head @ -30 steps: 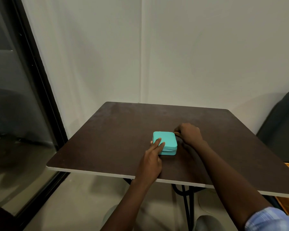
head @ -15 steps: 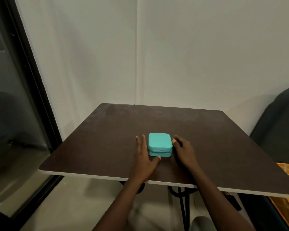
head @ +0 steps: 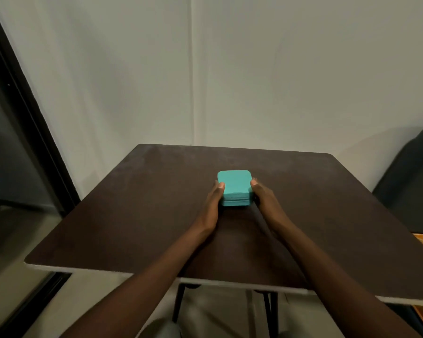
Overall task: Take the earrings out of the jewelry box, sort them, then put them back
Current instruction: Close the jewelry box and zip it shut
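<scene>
Hands flank the closed teal jewelry box (head: 235, 187) on the table (head: 132, 215): left hand (head: 211, 206) and right hand (head: 266, 203) grip its sides, thumbs on the lid.

1 small turquoise square jewelry box with rounded corners (head: 235, 186), lid closed. 2 bare hands, 1 left hand (head: 214, 203) and 1 right hand (head: 266, 200). 1 dark brown square counter (head: 132, 215) with a pale edge. 1 dark chair back (head: 410, 181) at the right.
</scene>
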